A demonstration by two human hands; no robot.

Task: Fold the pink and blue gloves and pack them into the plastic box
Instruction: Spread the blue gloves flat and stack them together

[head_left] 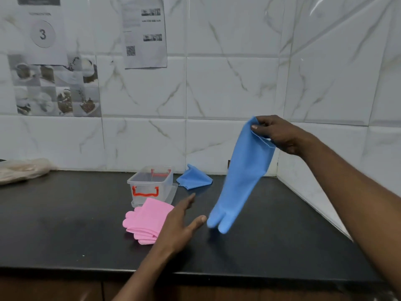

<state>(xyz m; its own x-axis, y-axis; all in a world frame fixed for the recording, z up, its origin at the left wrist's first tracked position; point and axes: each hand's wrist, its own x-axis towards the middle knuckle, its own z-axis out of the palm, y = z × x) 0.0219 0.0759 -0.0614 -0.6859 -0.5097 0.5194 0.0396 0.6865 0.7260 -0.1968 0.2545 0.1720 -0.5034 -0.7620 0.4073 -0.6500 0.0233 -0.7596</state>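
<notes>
Pink gloves (pixel 147 220) folded; box (pixel 152 183) empty.
Right hand (pixel 275 133) pinches blue glove (pixel 243 177) cuff; left hand (pixel 180 222) spread, empty.

Soft, even light fills the scene. Glare streaks the glossy wall tiles (pixel 238 88) at upper right. The dark tabletop (pixel 65 224) shows a dull sheen and faint shadows. The hanging blue glove (pixel 243 177) blurs at its fingertips. Wide-angle distortion bends the edges; wall papers (pixel 144 33) are illegible.
</notes>
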